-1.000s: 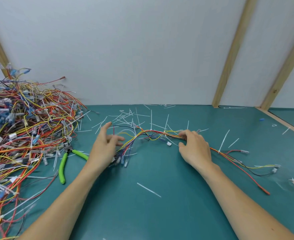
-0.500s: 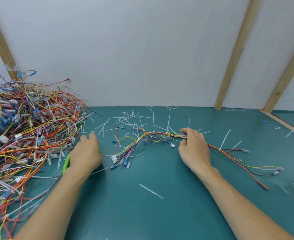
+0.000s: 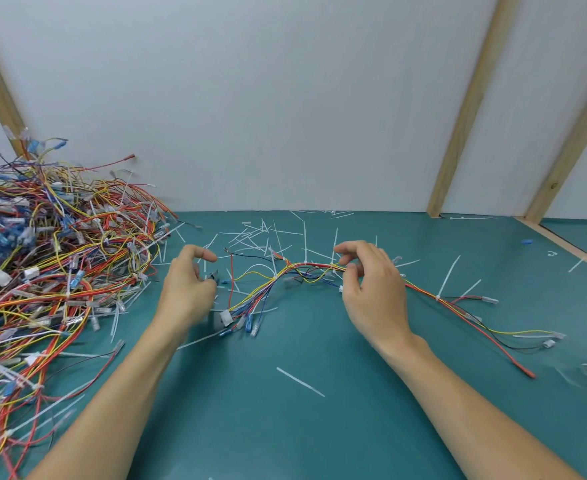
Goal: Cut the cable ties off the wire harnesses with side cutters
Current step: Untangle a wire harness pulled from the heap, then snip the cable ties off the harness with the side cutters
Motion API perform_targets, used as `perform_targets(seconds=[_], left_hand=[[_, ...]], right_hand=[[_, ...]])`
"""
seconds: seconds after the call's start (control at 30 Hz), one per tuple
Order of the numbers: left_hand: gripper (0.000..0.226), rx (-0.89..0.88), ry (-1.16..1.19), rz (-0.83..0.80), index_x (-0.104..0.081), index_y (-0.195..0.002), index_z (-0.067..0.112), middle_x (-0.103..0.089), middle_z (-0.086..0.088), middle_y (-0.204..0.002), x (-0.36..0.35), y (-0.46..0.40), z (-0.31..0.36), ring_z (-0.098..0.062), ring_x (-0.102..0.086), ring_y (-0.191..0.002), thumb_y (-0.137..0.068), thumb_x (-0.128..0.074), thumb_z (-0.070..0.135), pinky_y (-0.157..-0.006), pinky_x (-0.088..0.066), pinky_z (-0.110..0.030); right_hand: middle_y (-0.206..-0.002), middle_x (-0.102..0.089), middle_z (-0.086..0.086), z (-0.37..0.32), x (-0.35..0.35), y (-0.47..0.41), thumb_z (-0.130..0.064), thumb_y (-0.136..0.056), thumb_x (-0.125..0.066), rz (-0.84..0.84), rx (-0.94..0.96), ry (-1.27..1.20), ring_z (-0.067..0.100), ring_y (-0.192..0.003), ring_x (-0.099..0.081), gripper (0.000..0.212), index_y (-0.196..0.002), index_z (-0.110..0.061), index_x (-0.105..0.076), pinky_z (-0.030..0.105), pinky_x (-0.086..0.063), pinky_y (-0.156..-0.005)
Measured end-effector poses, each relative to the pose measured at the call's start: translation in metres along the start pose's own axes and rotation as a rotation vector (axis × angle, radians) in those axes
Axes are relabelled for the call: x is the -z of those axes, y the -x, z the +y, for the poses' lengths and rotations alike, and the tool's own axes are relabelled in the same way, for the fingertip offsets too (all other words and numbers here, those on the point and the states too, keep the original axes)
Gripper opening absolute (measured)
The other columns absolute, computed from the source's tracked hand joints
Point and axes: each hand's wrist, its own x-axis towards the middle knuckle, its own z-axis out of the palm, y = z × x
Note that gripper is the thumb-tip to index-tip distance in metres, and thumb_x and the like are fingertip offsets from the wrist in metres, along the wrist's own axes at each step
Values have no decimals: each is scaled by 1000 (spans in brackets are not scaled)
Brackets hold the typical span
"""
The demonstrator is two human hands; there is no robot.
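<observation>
Teal matting (image 3: 319, 427) covers the bench under both your forearms, and no bin or tray shows anywhere on it: everything lies loose on the mat.

Your left hand (image 3: 188, 289) is curled around the side cutters (image 3: 213, 277); only the dark tip of the tool shows past your fingers, the handles are hidden in your palm. Your right hand (image 3: 371, 289) hovers with fingers bent, the fingertips (image 3: 345, 259) at the bundled middle of the wire harness (image 3: 285, 275). Whether they pinch the wires or just touch them, you cannot tell from here.

That harness runs between your hands and on past your right wrist: red, yellow, blue and black leads, with a white connector (image 3: 226, 318) and blue terminals fanned out just below your left hand, and a long red lead (image 3: 492, 337) trailing off to the right. A white cable tie (image 3: 438, 297) sits on the strand just right of your right hand, its tail pointing up and away.

Left of your left arm sits a big tangled heap of harnesses (image 3: 49, 271), crowding right up to your wrist. Beyond both hands, cut tie scraps (image 3: 260, 233) litter the mat towards the white wall panel (image 3: 250, 98). One stray cut tie (image 3: 300, 382) lies between your forearms.
</observation>
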Motion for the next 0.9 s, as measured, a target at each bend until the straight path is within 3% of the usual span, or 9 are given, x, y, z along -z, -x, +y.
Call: perform_targets(seconds=[0.07,0.17,0.33,0.43,0.5,0.57,0.7,0.77,0.9], left_hand=[[50,-13,142,41,-55,-95,29,-33,2,-75,1,1,2,-14,-30,-57,-81,-49,-19,-49,-28,-25],[35,-102,235,141,-53,-96,21,-31,4,-73,3,2,7,-10,-29,-56,-84,-63,-11,-52,-28,-24],[22,-563,94,288,-53,-87,24,-31,12,-64,-8,30,34,-4,-33,-56,-88,-72,13,-54,-28,-18],[11,-897,0,164,-61,-86,12,-47,19,-75,-30,56,48,7,-52,-71,-87,-72,9,-69,-43,-8],[6,-1015,-38,-1,-61,-88,10,-59,7,-81,-46,71,52,-12,-61,-73,-87,-65,6,-65,-55,-31],[6,-1101,-111,-69,-58,-82,9,-59,0,-77,-56,80,55,-21,-56,-69,-83,-62,4,-58,-50,-38],[9,-1084,-156,-156,-61,-82,11,-47,12,-77,-60,85,56,-15,-49,-71,-81,-70,14,-68,-50,-37],[8,-1030,-113,-77,-64,-85,15,-47,13,-75,-57,86,55,-13,-51,-71,-86,-68,21,-70,-49,-33],[4,-608,68,89,-60,-97,30,-52,11,-73,-47,73,50,-11,-52,-67,-93,-61,32,-60,-40,-20]], right_hand=[[-90,-64,-18,-6,0,2,1,-90,-52,-24,-2,-48,5,-77,-58,35,-108,-26,-68,23,-46,-68],[-83,-70,-15,-15,1,6,-6,-89,-51,-122,-22,-158,10,-67,-62,31,-103,-27,-69,24,-47,-63],[-94,-79,4,-38,-1,7,-16,-99,-51,-593,-336,-720,15,-64,-63,24,-107,-15,-74,27,-50,-48],[-115,-77,12,-47,-4,10,-37,-110,-45,-723,-463,-921,23,-96,-72,39,-119,-13,-74,40,-61,-73],[-118,-76,12,-49,-5,9,-45,-105,-48,-697,-529,-1028,23,-106,-72,44,-114,-13,-78,39,-60,-83],[-114,-77,11,-48,-3,7,-43,-101,-55,-657,-556,-1070,22,-102,-73,40,-108,-12,-79,28,-59,-80],[-92,-72,12,-37,-1,7,-30,-105,-55,-559,-537,-973,23,-68,-61,31,-86,-17,-75,22,-52,-60],[-83,-67,9,-32,-4,5,-25,-109,-49,-490,-529,-896,21,-66,-58,32,-84,-14,-67,24,-50,-62],[-69,-53,1,-24,-3,-2,-23,-111,-39,-412,-519,-878,17,-70,-49,38,-78,-12,-54,30,-44,-72]])
